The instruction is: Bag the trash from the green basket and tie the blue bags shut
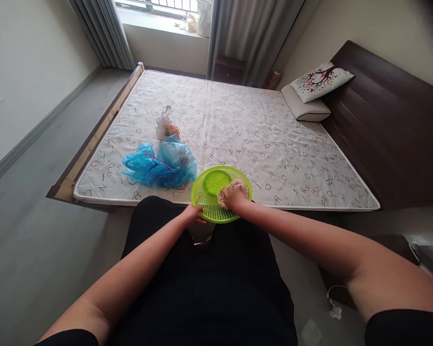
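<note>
A: Main item?
B: Green basket [212,211], between the 2 hands, by the near mattress [296,158] edge. Contact with the mattress: cannot tell.
A: Fingers?
B: Left hand [192,215]: thumb over the rim, fingers curled beneath, a light pinch. Right hand [236,196]: fingers bunched tight round 1 pinkish cloth [221,198], pressed to the basket's inner side.
A: Progress?
B: Reads as wiping, partway. Cloth covers 1 patch beside the raised centre; which mesh is done, which is left, cannot tell.
A: Farther out?
B: Blue plastic bag [140,166] just beyond the left fingers; white-and-orange bag [165,129] behind it. Neither touched. Tree-print pillow [321,81] well beyond the right fingers.
</note>
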The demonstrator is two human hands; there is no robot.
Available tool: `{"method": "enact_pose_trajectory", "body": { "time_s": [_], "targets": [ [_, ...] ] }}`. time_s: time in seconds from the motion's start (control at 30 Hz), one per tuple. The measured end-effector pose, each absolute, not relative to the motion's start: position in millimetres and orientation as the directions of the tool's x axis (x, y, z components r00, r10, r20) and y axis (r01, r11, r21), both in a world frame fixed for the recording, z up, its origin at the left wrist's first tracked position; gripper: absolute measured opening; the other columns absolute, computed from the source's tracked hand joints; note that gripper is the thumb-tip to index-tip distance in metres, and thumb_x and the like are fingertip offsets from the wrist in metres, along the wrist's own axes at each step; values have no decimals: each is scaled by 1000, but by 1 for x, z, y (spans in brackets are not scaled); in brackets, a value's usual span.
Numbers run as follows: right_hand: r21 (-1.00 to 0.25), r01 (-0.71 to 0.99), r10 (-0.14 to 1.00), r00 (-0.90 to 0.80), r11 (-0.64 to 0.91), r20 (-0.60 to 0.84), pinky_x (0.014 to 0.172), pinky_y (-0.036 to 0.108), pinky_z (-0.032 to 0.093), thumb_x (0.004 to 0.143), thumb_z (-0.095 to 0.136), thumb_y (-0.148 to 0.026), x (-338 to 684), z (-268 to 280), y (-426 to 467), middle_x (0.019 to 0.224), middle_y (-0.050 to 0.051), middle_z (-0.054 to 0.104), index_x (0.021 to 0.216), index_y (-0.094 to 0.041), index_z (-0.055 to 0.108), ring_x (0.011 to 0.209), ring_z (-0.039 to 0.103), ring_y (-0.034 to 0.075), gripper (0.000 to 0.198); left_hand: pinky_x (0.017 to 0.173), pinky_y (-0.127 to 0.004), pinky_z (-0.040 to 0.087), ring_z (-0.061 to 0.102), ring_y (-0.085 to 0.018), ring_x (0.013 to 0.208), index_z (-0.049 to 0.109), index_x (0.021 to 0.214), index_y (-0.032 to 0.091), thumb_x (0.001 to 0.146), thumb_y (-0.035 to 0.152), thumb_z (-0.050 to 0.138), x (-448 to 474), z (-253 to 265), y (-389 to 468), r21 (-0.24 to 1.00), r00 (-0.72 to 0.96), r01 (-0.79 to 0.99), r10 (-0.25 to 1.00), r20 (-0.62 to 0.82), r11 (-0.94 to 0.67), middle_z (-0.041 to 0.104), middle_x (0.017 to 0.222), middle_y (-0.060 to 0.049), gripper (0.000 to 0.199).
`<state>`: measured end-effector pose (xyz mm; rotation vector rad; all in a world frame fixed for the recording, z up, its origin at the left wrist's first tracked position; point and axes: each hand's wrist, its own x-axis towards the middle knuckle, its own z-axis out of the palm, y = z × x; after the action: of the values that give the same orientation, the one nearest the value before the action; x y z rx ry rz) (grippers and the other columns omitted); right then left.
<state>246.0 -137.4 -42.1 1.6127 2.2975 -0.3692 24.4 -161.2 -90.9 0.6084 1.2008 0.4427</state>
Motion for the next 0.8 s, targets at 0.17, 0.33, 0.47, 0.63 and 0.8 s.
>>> {"method": "enact_pose_trajectory", "body": {
  "time_s": [0.17, 0.33, 0.47, 0.63, 0.8],
  "targets": [
    [97, 932, 811, -248, 348, -530, 102, 78, 51, 94, 63, -27, 236, -40, -141, 161, 32, 52, 152, -6, 62, 155, 36, 60, 62, 60, -33, 67, 79, -24, 76, 50, 142, 13, 85, 7, 59, 25, -95, -161, 632, 330, 9, 594, -734, 775, 75, 115, -16, 58],
    [81, 946, 826, -232, 315, -513, 102, 67, 54, 98, 60, -25, 230, -40, -148, 156, 33, 55, 147, -6, 66, 146, 49, 55, 53, 62, -34, 67, 79, -24, 75, 54, 138, 13, 87, 11, 64, 25, -94, -160, 636, 336, 7, 597, -729, 772, 76, 114, -16, 53],
    [28, 959, 833, -231, 283, -503, 100, 56, 56, 102, 54, -21, 225, -43, -146, 146, 29, 63, 143, -9, 69, 133, 62, 47, 46, 62, -35, 67, 79, -25, 75, 51, 144, 14, 87, 13, 66, 25, -93, -160, 633, 330, 10, 595, -733, 774, 76, 115, -16, 59],
    [-81, 972, 853, -233, 222, -466, 108, 48, 50, 102, 50, -15, 222, -50, -141, 139, 27, 68, 142, -7, 69, 128, 66, 39, 44, 61, -35, 66, 79, -25, 76, 49, 147, 15, 84, 8, 61, 25, -92, -160, 632, 316, 16, 596, -738, 775, 76, 119, -16, 65],
    [-243, 968, 885, -170, 67, -434, 105, 47, 52, 102, 57, -28, 214, -65, -142, 141, 22, 67, 144, -20, 70, 122, 71, 37, 44, 60, -33, 65, 79, -26, 80, 51, 147, 17, 83, 5, 57, 24, -90, -159, 631, 305, 19, 596, -743, 776, 78, 113, -13, 66]
  ]
}}
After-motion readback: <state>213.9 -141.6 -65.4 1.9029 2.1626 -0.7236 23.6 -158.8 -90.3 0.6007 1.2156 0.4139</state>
